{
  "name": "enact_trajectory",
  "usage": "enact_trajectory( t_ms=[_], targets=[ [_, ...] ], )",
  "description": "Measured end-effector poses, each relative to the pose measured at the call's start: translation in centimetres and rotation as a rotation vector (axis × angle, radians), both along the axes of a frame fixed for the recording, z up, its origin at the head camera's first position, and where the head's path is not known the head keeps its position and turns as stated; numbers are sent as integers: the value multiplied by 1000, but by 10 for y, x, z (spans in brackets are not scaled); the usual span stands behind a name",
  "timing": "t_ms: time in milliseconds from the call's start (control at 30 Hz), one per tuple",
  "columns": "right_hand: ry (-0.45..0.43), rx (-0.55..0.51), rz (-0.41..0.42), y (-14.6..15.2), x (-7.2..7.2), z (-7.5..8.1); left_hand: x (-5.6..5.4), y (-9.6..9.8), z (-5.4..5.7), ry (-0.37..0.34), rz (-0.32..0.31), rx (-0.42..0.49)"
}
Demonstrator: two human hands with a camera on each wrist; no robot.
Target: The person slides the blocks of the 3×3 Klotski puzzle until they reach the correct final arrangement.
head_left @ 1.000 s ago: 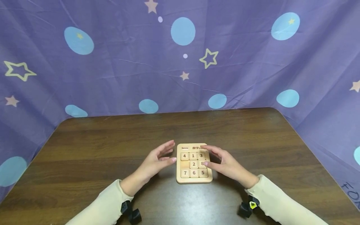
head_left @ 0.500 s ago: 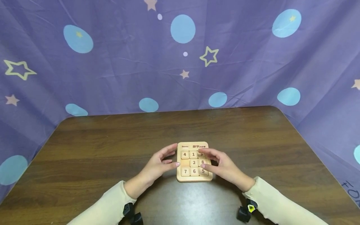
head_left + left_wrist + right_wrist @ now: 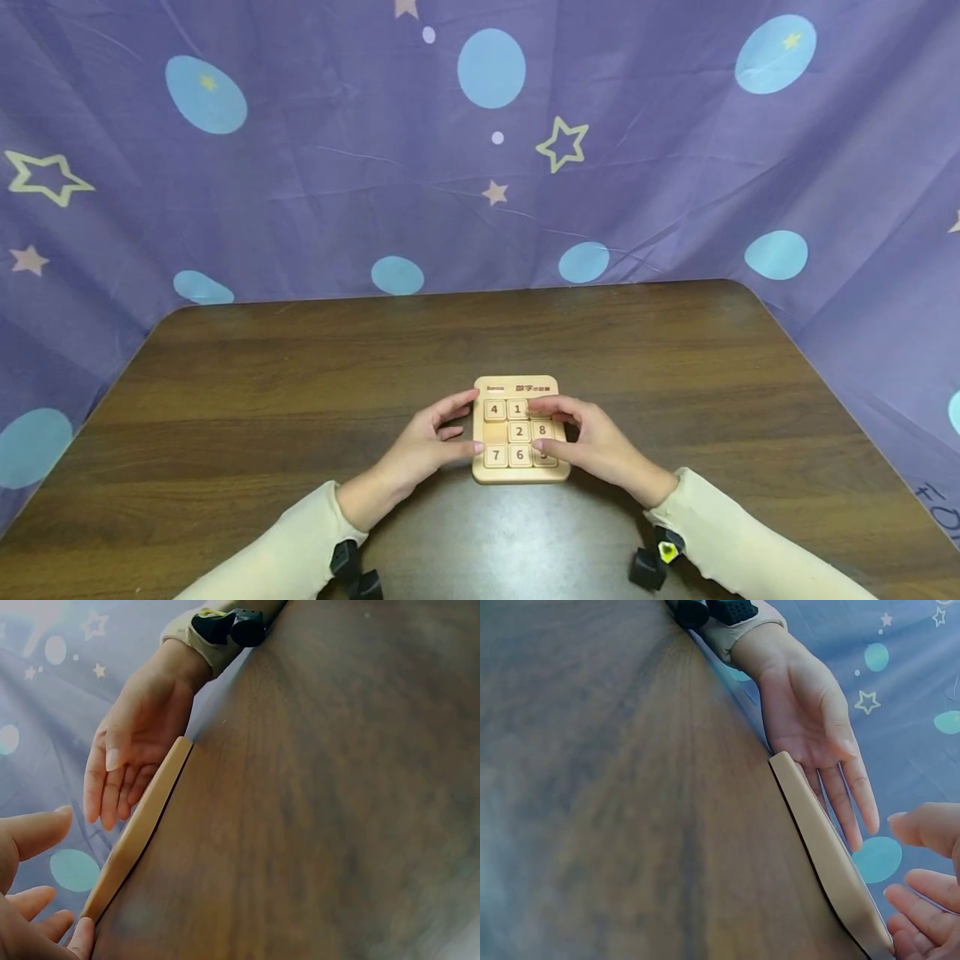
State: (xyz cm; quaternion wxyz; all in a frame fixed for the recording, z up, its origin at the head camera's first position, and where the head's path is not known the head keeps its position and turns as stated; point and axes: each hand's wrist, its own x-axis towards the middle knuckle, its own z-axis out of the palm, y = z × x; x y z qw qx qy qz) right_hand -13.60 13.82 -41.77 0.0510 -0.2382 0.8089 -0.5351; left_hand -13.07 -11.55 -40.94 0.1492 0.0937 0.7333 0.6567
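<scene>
A light wooden number slide puzzle (image 3: 521, 477) lies flat on the table in the head view. Its tiles read 4, 1, a hidden one, then a vacant slot, 2, 8, then 7, 6 and a partly covered 5. My left hand (image 3: 422, 450) is at the puzzle's left edge, thumb and fingers apart and relaxed; in the left wrist view a fingertip (image 3: 81, 934) meets the board's near corner. My right hand (image 3: 603, 446) reaches over the right column, its index finger covering the upper right tile and its thumb near the 5. Whether it presses the tiles cannot be told.
The brown wooden table (image 3: 300, 367) extends around the puzzle. Behind it hangs a purple cloth (image 3: 330, 167) with stars and blue dots. A black wrist camera (image 3: 647, 569) is strapped beneath the right sleeve, and another (image 3: 366, 583) beneath the left.
My left hand has come in to the puzzle's left edge. My right hand has shifted slightly left over the right column. The tiles keep their places, and the head view has tilted a little downward.
</scene>
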Motion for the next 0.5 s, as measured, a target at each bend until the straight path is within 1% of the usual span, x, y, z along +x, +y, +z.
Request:
enact_trajectory(
  t_ms=[133,333,500],
  targets=[
    [-10,11,-13,-2,-1,0,0,0,-1,7,-3,-5],
    [-18,19,-37,-4,-4,-1,0,1,-3,47,-18,-39],
    [13,43,-65,-6,-6,-3,1,2,-4,89,-32,-75]
  ],
)
